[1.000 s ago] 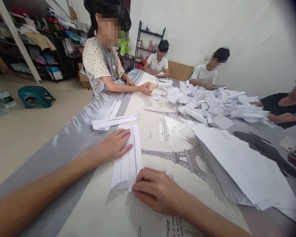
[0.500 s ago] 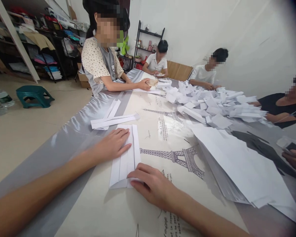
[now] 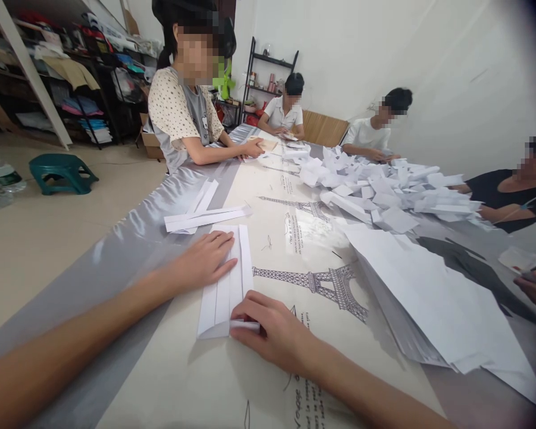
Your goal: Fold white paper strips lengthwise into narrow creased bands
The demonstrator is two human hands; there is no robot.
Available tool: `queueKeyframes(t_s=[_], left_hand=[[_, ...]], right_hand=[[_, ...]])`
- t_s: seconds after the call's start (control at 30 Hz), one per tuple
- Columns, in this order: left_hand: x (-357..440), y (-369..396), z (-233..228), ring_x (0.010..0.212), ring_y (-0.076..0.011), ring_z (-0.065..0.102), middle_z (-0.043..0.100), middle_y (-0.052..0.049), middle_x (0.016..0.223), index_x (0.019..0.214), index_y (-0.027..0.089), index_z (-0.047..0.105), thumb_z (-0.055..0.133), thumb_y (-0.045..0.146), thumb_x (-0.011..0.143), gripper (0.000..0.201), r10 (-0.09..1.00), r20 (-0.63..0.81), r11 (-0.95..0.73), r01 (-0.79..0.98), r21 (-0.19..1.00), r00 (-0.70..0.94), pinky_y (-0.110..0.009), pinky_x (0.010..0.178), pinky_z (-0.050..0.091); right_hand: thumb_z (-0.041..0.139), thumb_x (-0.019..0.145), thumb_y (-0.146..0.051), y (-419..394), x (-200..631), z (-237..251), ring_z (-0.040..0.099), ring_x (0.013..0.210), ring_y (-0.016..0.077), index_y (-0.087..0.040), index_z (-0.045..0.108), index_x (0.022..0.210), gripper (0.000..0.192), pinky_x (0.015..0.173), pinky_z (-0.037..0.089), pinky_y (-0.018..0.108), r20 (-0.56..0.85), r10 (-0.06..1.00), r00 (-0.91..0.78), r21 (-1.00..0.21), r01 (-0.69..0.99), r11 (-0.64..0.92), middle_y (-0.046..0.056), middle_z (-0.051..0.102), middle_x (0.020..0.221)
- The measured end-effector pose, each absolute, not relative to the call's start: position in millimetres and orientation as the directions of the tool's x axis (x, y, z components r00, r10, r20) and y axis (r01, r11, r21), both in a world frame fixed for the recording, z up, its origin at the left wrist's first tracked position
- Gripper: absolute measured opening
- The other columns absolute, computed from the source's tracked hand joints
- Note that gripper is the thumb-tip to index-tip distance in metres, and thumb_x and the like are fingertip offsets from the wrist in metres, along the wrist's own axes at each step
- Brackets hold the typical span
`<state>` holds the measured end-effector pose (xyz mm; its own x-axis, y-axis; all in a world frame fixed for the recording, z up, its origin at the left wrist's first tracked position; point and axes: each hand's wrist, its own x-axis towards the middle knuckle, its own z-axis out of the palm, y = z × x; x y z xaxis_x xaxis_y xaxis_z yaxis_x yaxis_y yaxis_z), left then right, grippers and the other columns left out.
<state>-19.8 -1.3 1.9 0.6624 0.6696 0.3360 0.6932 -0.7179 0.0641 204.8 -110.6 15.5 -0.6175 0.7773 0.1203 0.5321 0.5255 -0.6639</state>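
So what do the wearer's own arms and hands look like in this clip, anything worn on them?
Both are bare. The left hand and its forearm show no sleeve, glove, watch or ring as far as the frame reaches. The right hand is the same: no sleeve, no wristband, no jewellery visible on the fingers. Nails look short and unpainted. No cables or markings on either arm.
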Motion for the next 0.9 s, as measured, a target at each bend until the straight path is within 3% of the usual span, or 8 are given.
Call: queueKeyframes(t_s=[0.17, 0.4, 0.53, 0.7, 0.9], left_hand=[[-19.8, -2.5, 3.5, 0.135, -0.0331, 0.050, 0.058, -0.020, 0.143, 0.138, 0.007, 0.055, 0.031, 0.045, 0.107, 0.055, 0.679, 0.317, -0.711, 0.701, 0.058, 0.663, -0.049, 0.113, 0.040], [-18.9, -2.9, 4.7, 0.133, -0.0333, 0.051, 0.059, -0.019, 0.142, 0.137, 0.009, 0.056, 0.030, 0.044, 0.107, 0.053, 0.674, 0.325, -0.717, 0.694, 0.072, 0.663, -0.051, 0.112, 0.041], [-19.2, -2.6, 4.5, 0.135, -0.0337, 0.050, 0.059, -0.020, 0.142, 0.137, 0.008, 0.056, 0.031, 0.044, 0.107, 0.053, 0.671, 0.319, -0.720, 0.691, 0.063, 0.670, -0.051, 0.112, 0.041], [-19.1, -1.5, 4.0, 0.134, -0.0335, 0.050, 0.059, -0.020, 0.141, 0.137, 0.006, 0.056, 0.032, 0.043, 0.107, 0.053, 0.669, 0.317, -0.718, 0.694, 0.044, 0.672, -0.049, 0.112, 0.041], [-19.2, -0.4, 2.2, 0.134, -0.0336, 0.050, 0.058, -0.020, 0.143, 0.138, 0.006, 0.055, 0.034, 0.042, 0.107, 0.052, 0.670, 0.310, -0.717, 0.696, 0.034, 0.674, -0.049, 0.113, 0.040]], right_hand=[[0.065, 0.095, -0.022, -111.3, 205.6, 11.0, 0.059, 0.080, 0.0139, -0.021, 0.060, 0.110, 0.016, 0.068, 0.048, 0.027, 0.137, 0.783, -0.606, -0.663, 0.531, 0.527, 0.003, 0.061, 0.104], [0.065, 0.096, -0.020, -105.8, 204.9, 11.6, 0.061, 0.079, 0.0131, -0.021, 0.059, 0.091, 0.007, 0.070, 0.049, 0.026, 0.125, 0.801, -0.585, -0.709, 0.512, 0.485, 0.001, 0.063, 0.094], [0.061, 0.098, -0.020, -105.3, 204.5, 10.8, 0.061, 0.080, 0.0130, -0.021, 0.059, 0.094, 0.005, 0.070, 0.051, 0.026, 0.144, 0.771, -0.621, -0.654, 0.525, 0.545, 0.001, 0.062, 0.096], [0.057, 0.101, -0.022, -107.5, 201.8, 7.4, 0.056, 0.077, 0.0158, -0.018, 0.059, 0.097, 0.006, 0.063, 0.048, 0.028, 0.284, 0.706, -0.649, -0.427, 0.574, 0.699, 0.005, 0.060, 0.098], [0.052, 0.103, -0.022, -110.6, 201.1, 4.8, 0.049, 0.083, 0.0201, -0.017, 0.060, 0.089, 0.017, 0.071, 0.045, 0.034, 0.453, 0.568, -0.687, -0.097, 0.595, 0.798, 0.008, 0.061, 0.095]])
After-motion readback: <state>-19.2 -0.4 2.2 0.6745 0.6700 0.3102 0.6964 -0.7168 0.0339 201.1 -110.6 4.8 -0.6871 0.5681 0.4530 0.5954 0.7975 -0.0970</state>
